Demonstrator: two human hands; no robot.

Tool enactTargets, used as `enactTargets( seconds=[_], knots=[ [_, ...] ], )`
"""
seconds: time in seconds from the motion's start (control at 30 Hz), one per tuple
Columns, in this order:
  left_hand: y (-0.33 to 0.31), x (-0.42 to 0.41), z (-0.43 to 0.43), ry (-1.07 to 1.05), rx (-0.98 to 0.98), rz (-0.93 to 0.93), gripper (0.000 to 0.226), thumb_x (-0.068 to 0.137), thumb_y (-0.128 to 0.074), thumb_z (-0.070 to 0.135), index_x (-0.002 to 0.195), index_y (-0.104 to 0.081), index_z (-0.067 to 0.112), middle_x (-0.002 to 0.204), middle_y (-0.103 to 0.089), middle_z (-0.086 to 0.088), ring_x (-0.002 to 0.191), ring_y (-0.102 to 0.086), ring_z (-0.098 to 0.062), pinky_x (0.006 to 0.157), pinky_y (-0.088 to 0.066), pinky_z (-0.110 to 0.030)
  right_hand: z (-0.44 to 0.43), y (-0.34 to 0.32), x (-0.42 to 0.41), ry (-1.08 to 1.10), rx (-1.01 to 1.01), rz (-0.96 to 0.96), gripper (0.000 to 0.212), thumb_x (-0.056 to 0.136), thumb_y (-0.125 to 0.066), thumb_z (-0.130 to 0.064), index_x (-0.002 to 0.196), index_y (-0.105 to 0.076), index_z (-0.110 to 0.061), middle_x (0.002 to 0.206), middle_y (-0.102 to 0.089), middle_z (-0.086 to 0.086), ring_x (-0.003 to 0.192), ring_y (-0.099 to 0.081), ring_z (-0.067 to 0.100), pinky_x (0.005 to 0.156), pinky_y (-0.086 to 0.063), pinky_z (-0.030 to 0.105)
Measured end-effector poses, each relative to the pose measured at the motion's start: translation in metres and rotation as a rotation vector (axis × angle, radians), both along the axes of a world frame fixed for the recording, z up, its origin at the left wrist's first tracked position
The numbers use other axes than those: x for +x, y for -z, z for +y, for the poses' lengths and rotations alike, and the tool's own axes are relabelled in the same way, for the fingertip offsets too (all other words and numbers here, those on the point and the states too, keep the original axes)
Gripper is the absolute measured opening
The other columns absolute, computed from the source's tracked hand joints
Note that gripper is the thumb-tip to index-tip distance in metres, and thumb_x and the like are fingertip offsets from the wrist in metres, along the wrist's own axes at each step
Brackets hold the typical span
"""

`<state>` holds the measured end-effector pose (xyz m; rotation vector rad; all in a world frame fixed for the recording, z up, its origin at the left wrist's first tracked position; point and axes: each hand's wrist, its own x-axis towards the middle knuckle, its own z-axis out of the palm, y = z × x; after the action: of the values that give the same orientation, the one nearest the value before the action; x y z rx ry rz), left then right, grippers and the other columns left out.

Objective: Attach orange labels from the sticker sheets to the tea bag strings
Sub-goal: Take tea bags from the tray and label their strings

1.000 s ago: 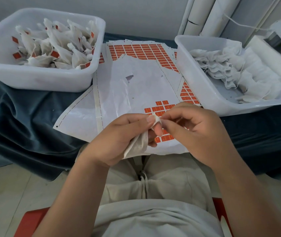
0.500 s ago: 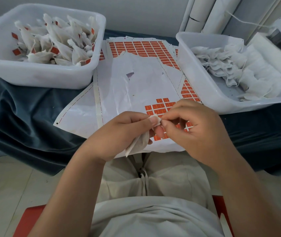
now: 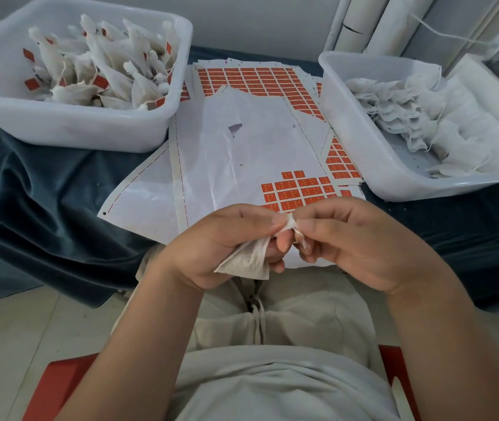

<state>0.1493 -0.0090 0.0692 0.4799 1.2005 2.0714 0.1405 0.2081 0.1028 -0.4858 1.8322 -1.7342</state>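
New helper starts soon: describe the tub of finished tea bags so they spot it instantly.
On the dark blue cloth, two white tubs flank the sticker sheets. The finished tub is the left one. Its bags carry orange labels; the right tub holds only plain white bags.

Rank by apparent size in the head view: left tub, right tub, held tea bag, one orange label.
1. Left tub and right tub: look alike; both meet the frame edge, so unranked.
2. Held tea bag.
3. Orange label.
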Motion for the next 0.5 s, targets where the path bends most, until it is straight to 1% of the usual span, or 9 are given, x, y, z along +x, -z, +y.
enactTargets(
  seconds=[0.1,0.17,0.2,0.23,0.27,0.33,0.37,0.43,0.5],
  knots=[
    [0.000,0.000,0.001,0.008,-0.008,0.012,0.041,0.103,-0.046,0.017,0.075,-0.076,0.019,0.070,-0.060,0.007,0.070,-0.055,-0.011,0.076,-0.054,-0.027,0.006,-0.011,0.001,-0.070,0.202,0.226,0.026,0.100,-0.057,-0.013,0.082,-0.073,-0.003,0.076,-0.069,-0.012,0.074,-0.059,0.004,0.073,-0.049,0.016],
    [0.000,0.000,0.002,0.022,-0.008,0.009,0.034,0.101,-0.053,0.020,0.076,-0.076,0.017,0.069,-0.055,0.004,0.071,-0.052,-0.016,0.076,-0.054,-0.028,0.004,-0.020,0.005,-0.106,0.224,0.274,0.035,0.100,-0.058,-0.010,0.080,-0.077,-0.031,0.078,-0.071,-0.018,0.078,-0.063,-0.002,0.073,-0.049,0.012],
    [0.000,0.000,0.003,0.029,0.000,0.009,0.030,0.099,-0.056,0.022,0.077,-0.076,0.016,0.069,-0.053,0.004,0.071,-0.051,-0.016,0.076,-0.054,-0.028,0.003,-0.023,0.008,-0.099,0.223,0.296,0.040,0.099,-0.060,-0.010,0.079,-0.077,-0.040,0.080,-0.073,-0.019,0.079,-0.065,-0.003,0.074,-0.049,0.012],
    [0.000,0.000,0.003,0.032,0.011,0.014,0.027,0.098,-0.060,0.023,0.078,-0.076,0.016,0.069,-0.053,0.005,0.071,-0.051,-0.015,0.077,-0.054,-0.028,0.002,-0.023,0.009,-0.067,0.224,0.332,0.039,0.098,-0.065,-0.011,0.079,-0.077,-0.043,0.081,-0.074,-0.018,0.078,-0.066,-0.002,0.073,-0.049,0.011],
    [0.000,0.000,0.003,0.030,0.024,0.021,0.025,0.098,-0.063,0.025,0.079,-0.075,0.016,0.069,-0.054,0.006,0.070,-0.051,-0.014,0.077,-0.053,-0.029,0.001,-0.023,0.010,-0.009,0.226,0.388,0.031,0.095,-0.070,-0.016,0.080,-0.078,-0.041,0.079,-0.073,-0.016,0.075,-0.066,0.000,0.071,-0.049,0.013],
    [0.000,0.000,0.002,0.022,0.054,0.024,0.025,0.098,-0.067,0.032,0.079,-0.074,0.018,0.070,-0.055,0.009,0.069,-0.052,-0.010,0.078,-0.053,-0.028,0.000,-0.020,0.011,0.128,0.249,0.487,0.010,0.088,-0.082,-0.030,0.080,-0.078,-0.032,0.077,-0.071,-0.010,0.071,-0.064,0.005,0.067,-0.052,0.023],
    [-0.001,0.000,0.001,0.014,0.070,0.020,0.026,0.097,-0.068,0.036,0.079,-0.074,0.018,0.070,-0.055,0.009,0.068,-0.052,-0.010,0.078,-0.053,-0.028,-0.001,-0.018,0.011,0.193,0.263,0.519,0.011,0.084,-0.085,-0.034,0.080,-0.077,-0.029,0.077,-0.070,-0.006,0.071,-0.064,0.010,0.066,-0.055,0.028],
    [-0.001,0.000,0.000,-0.014,0.094,0.013,0.026,0.095,-0.070,0.039,0.078,-0.074,0.020,0.070,-0.054,0.009,0.068,-0.051,-0.010,0.078,-0.052,-0.027,-0.005,-0.016,0.013,0.289,0.249,0.599,0.012,0.083,-0.086,-0.030,0.083,-0.074,-0.027,0.079,-0.069,-0.004,0.073,-0.064,0.013,0.068,-0.055,0.031],
    [-0.002,0.000,0.001,-0.052,0.110,0.016,0.025,0.097,-0.068,0.036,0.078,-0.073,0.020,0.070,-0.054,0.009,0.069,-0.049,-0.010,0.078,-0.051,-0.027,-0.011,-0.016,0.017,0.309,0.292,0.802,0.007,0.088,-0.080,-0.020,0.088,-0.075,-0.024,0.083,-0.068,-0.006,0.078,-0.063,0.015,0.070,-0.052,0.027]
  ],
)
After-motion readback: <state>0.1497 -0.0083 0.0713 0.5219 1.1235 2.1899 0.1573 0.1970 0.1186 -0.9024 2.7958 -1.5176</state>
